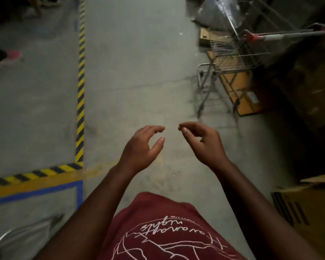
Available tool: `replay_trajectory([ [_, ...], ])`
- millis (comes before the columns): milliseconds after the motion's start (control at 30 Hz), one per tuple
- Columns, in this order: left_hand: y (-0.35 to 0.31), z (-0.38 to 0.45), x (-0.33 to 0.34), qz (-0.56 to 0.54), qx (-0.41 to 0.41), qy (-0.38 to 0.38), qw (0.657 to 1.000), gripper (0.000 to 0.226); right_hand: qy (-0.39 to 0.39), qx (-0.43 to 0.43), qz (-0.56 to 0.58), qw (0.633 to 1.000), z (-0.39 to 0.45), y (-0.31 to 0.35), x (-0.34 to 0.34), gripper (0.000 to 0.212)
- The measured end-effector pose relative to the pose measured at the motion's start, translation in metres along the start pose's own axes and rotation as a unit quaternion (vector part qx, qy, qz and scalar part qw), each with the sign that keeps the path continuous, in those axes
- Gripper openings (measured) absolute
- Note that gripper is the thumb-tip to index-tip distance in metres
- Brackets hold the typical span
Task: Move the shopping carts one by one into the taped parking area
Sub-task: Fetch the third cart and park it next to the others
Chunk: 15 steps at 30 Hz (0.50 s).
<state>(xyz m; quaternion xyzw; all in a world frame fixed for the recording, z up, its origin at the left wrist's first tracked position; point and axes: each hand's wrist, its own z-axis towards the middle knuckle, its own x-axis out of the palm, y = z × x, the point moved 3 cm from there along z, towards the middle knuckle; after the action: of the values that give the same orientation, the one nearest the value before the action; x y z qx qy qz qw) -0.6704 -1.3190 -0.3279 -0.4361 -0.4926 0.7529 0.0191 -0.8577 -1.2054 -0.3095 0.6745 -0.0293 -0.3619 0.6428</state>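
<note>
the concrete floor (139,72) runs ahead, with striped tape (81,81) marking off the parking area on the left. a shopping cart (238,59) with a red handle stands far right, outside the tape, among cardboard boxes (308,207). both hands are free: the left hand (143,147) and right hand (203,141) hang loosely curled, holding nothing. this looks like the walk to fetch a cart; next calls for turning right and taking its handle.
</note>
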Motion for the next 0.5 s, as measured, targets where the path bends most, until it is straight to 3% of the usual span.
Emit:
replay_trajectory([
  [500, -0.003, 0.301, 0.065, -0.048, 0.125, 0.129, 0.983, 0.028, -0.141, 0.089, -0.08, 0.983, 0.208, -0.033, -0.089, 0.018],
])
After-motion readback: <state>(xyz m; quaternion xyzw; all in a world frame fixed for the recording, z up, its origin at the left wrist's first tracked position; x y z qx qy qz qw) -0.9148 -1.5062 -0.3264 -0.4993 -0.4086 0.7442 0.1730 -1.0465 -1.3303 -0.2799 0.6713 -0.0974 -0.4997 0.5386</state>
